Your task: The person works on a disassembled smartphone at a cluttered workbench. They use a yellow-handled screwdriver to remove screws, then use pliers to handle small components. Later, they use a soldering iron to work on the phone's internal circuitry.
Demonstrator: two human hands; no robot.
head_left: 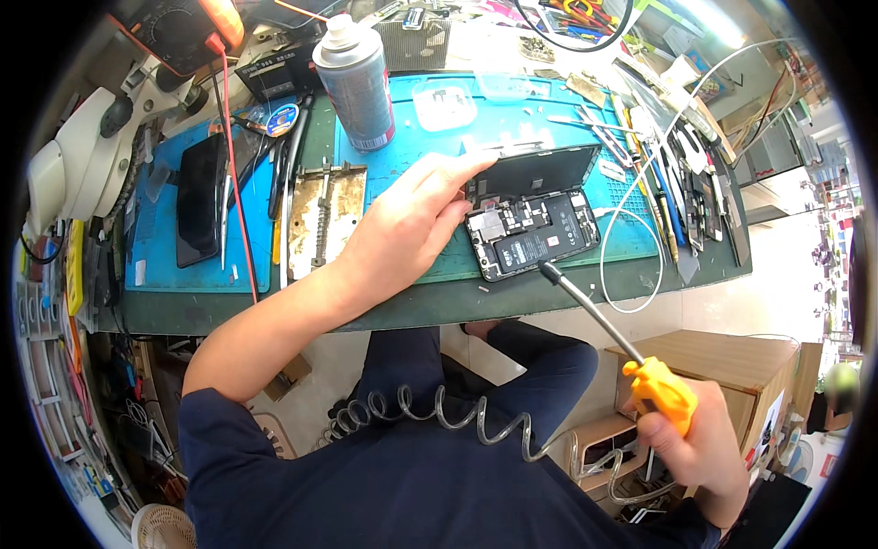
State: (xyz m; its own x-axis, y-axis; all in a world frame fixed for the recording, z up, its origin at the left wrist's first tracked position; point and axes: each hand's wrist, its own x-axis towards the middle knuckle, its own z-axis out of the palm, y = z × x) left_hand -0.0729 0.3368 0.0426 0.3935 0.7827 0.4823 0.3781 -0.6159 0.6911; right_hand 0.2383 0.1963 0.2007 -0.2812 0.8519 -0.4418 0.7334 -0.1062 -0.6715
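left hand reaches forward over the green mat, fingers spread, fingertips pressed against the near-left edge of the lifted screen panel, propping it; it grasps nothing fully, more a pinch-and-steady. right hand sits low and well back from the bench, clenched round the orange handle of a screwdriver whose long shaft slants up so the dark tip lands at the lower right edge of the opened phone. judgement: to do this well, keep the panel tilted no further than it stands, since any flex ribbon at the hinge side would strain; seat the tip square before turning, light pressure, wrist low. the phone lies just beyond the left fingertips, back half flat on the blue mat, insides showing: black battery, silver shields, dark board sections. screen panel stands tilted up off its far edge, glossy black. farther out from the left hand: a spray can beyond the knuckles, a metal holder jig just left of the wrist, a dark phone well left, tweezers and tools to the right past the phone, a white cable looping near the driver tip.
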